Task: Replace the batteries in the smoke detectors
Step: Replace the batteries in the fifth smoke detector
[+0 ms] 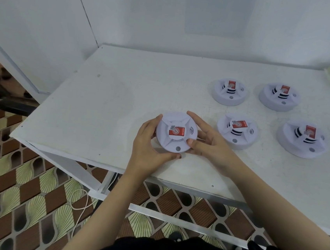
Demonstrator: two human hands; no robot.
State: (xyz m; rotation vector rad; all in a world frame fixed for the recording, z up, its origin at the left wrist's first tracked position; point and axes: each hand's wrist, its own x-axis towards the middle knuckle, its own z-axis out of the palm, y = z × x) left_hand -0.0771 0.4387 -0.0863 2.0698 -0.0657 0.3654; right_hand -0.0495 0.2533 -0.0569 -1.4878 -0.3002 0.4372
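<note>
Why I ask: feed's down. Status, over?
Gripping one detector, unopened: left hand, right hand. Four other detectors rest on table. Nothing in the way.

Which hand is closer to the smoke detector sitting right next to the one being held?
Right. The right hand sits just beside that resting detector; the left hand grips the far side of the held detector.

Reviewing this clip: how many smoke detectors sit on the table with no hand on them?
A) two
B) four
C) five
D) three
B: the left hand and right hand grip the held detector; the far-left detector, far-right detector, near-left detector and near-right detector sit untouched on the table.
</note>
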